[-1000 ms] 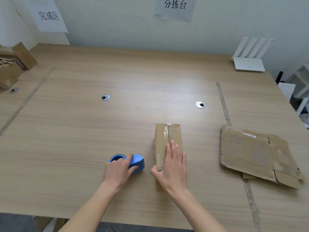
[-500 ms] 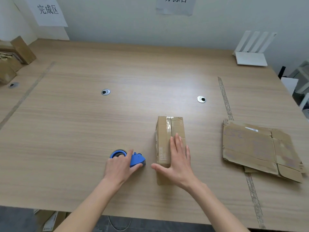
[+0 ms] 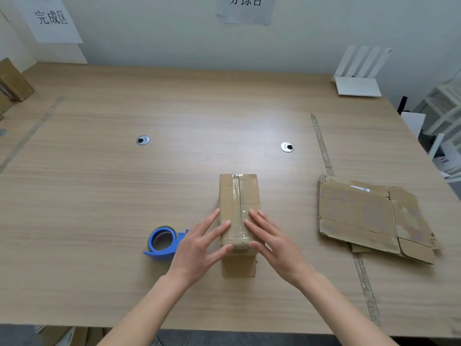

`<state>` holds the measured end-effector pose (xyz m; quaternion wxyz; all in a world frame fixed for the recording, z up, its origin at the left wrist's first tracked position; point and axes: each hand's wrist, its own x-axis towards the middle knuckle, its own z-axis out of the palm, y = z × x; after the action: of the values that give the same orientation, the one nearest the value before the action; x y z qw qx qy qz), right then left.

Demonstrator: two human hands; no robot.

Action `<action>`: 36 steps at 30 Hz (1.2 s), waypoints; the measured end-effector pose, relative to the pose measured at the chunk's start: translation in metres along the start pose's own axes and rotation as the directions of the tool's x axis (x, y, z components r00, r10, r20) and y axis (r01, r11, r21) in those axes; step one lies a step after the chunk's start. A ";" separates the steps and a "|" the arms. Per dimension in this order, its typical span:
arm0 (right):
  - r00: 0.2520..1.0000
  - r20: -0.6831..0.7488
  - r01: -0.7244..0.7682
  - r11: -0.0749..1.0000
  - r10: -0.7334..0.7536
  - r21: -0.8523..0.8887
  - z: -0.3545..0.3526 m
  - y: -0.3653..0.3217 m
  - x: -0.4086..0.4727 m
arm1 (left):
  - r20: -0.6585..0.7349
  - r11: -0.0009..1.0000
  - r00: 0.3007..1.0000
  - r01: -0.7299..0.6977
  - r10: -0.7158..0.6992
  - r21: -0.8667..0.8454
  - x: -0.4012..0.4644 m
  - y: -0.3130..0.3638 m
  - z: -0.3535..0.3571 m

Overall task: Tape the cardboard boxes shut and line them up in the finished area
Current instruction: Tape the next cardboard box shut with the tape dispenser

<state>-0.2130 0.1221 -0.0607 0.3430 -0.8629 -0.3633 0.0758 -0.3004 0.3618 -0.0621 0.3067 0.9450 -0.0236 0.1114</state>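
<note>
A small cardboard box stands on the wooden table, a strip of clear tape running along its top seam. My left hand lies with straight fingers against the box's near left edge. My right hand lies the same way on the near right edge, fingers spread over the top. A blue tape dispenser sits on the table just left of my left hand, untouched.
A flattened cardboard box lies at the right past a tape line. Finished boxes stand at the far left under a wall sign. A white router sits at the back right. Two cable grommets are mid-table.
My left hand let go of the blue tape dispenser and moved right onto the box. My right hand shifted from the top's middle to its right edge.
</note>
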 end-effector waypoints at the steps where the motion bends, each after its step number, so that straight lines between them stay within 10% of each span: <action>1: 1.000 -0.013 0.024 0.999 -0.024 -0.032 0.003 0.002 -0.001 | -0.020 0.999 0.999 -0.032 0.032 0.034 -0.001 -0.004 0.003; 10: 0.987 -0.068 0.130 0.976 -0.144 -0.173 0.009 0.011 0.002 | 0.011 0.999 0.999 0.031 -0.031 0.014 0.006 -0.007 0.001; 17: 0.974 0.201 0.123 0.991 -0.109 -0.059 -0.036 0.013 -0.005 | 0.157 0.998 0.987 0.041 -0.033 -0.042 0.010 -0.008 -0.011; 36: 0.985 0.053 0.167 0.980 -0.162 -0.111 -0.035 0.029 0.002 | 0.048 0.989 0.997 0.062 -0.056 -0.134 0.026 0.015 0.000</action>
<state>-0.1821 0.0904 -0.0530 0.2899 -0.8464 -0.4444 0.0449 -0.2768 0.3501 -0.0476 0.3729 0.9244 -0.0098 0.0796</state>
